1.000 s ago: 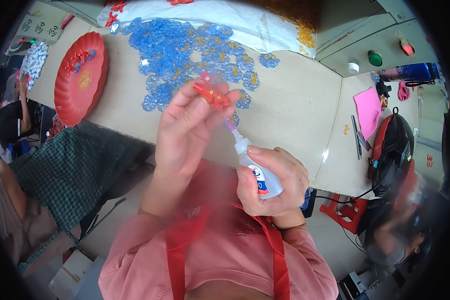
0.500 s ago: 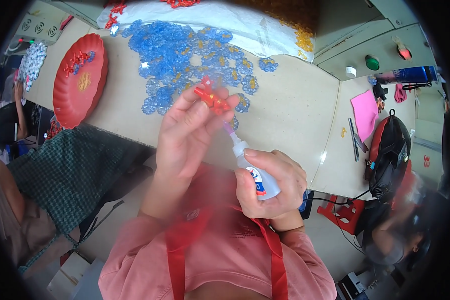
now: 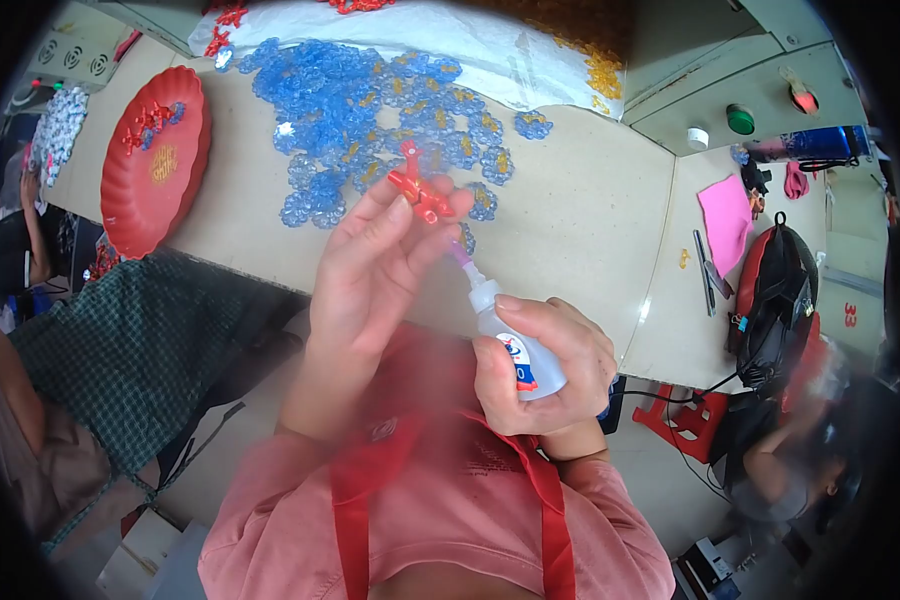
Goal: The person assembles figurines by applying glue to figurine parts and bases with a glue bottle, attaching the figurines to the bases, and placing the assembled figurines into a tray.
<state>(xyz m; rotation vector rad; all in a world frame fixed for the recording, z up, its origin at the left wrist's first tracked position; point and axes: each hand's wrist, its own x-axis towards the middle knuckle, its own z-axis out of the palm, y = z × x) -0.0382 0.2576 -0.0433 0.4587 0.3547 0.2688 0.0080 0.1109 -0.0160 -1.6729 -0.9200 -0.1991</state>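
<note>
Between the fingertips of my left hand (image 3: 375, 255) is a small red plastic figure (image 3: 423, 192), with branching ends sticking out past the fingers. My right hand (image 3: 550, 365) is wrapped round a soft white glue bottle (image 3: 515, 345) with a long nozzle and a pinkish tip (image 3: 459, 253). The bottle leans up to the left. Its tip is just below the red figure, close to my left fingertips; whether it touches them I cannot tell. Behind my left hand, many clear blue plastic pieces (image 3: 315, 90) are spread on the table, several with yellow bits on them.
A red scalloped tray (image 3: 120, 215) with small red and blue pieces stands at the left. White sheeting (image 3: 510, 65) bears red and yellow parts at the back. Toward the right lie a pink cloth (image 3: 727, 222), tweezers (image 3: 704, 270) and a black bag (image 3: 775, 310). People sit at both sides.
The red figure has been turned in my left fingers, so its branching end now points more upward. The glue bottle has shifted very slightly right, still in my right hand.
</note>
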